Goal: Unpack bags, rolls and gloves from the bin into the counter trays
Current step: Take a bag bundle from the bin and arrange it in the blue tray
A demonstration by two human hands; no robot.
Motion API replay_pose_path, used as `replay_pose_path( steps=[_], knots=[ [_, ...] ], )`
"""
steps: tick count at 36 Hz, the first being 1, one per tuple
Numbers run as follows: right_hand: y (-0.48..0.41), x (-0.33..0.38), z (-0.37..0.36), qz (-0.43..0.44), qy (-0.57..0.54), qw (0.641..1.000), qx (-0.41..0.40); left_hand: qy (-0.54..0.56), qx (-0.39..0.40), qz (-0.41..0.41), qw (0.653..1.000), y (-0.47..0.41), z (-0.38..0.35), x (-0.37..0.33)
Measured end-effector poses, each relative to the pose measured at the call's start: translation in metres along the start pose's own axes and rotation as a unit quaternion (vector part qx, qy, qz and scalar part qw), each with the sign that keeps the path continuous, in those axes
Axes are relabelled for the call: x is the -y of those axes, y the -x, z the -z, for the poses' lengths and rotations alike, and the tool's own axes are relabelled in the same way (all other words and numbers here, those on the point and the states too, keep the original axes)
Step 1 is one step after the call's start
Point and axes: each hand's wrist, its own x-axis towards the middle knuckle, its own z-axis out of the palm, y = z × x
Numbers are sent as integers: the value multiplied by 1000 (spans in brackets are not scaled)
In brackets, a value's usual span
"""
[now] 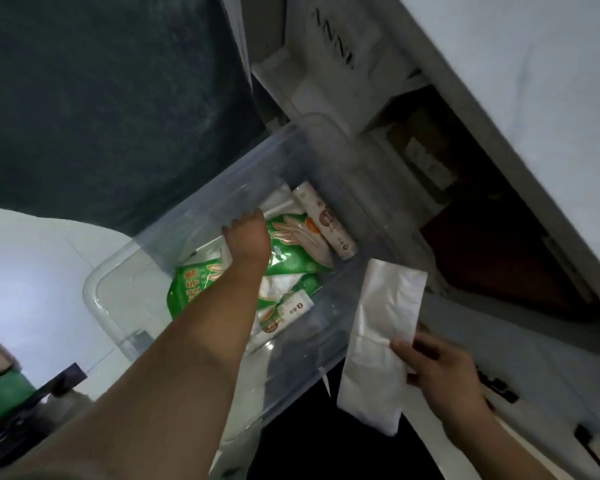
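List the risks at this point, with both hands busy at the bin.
1. The right hand pinches the flat white plastic bag pack by one edge only, beside the clear plastic bin; it might slip from that grip.
2. The left hand reaches in over the glossy green glove packets; what it holds is hidden, so it may snag several or knock the white labelled roll.

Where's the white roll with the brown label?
In the head view, the roll lies inside the clear bin, near its far right wall, right beside the green glove pack by the left hand.
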Motion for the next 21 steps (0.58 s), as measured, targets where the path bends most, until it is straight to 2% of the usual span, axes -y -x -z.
replay_pose_path(
  steps=[8,12,17,21],
  knots=[
    [1,6,3,-3,-21,1000,-15,-19,-14,-37,999,-10,19,2],
    [4,8,7,-5,-31,999,-15,12,-47,-55,997,-1,31,8],
    [14,12,15,33,-2,999,-16,131,-120,-64,982,40,62,10],
    [24,19,26,41,-14,999,-8,293,-157,-26,943,94,95,10]
  ],
)
